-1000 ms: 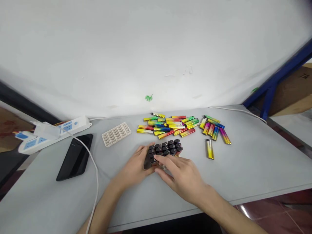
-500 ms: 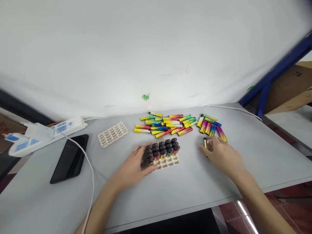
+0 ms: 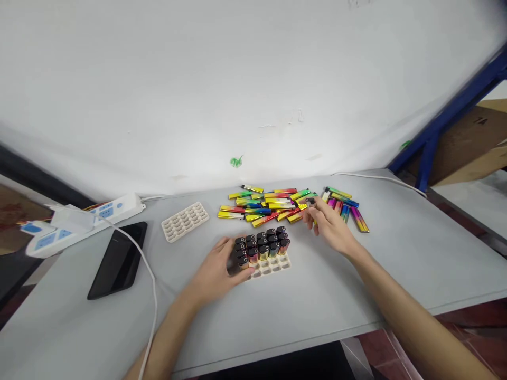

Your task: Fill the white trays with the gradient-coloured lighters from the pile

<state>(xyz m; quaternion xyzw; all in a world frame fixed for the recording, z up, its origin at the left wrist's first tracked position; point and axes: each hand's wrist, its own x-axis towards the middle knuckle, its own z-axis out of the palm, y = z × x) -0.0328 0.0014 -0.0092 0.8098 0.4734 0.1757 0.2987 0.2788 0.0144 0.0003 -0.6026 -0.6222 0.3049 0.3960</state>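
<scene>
The left grip [image 3: 214, 270] cups while the right grip [image 3: 328, 226] pinches.

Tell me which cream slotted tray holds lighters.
The cream slotted tray at the left hand: black-topped metallic lighters stand in it; the farther cream tray shows bare slots.

At the right edge, the cardboard box [image 3: 459, 145] bears the dark, slightly blurred characters "7A" [image 3: 480, 121]. At mid-frame, a green mark [image 3: 236, 161] on the white wall [image 3: 222, 95] is illegible. Lower centre, small pale rings stand on the black caps [image 3: 263, 241] of upright lighters [image 3: 264, 254].
</scene>
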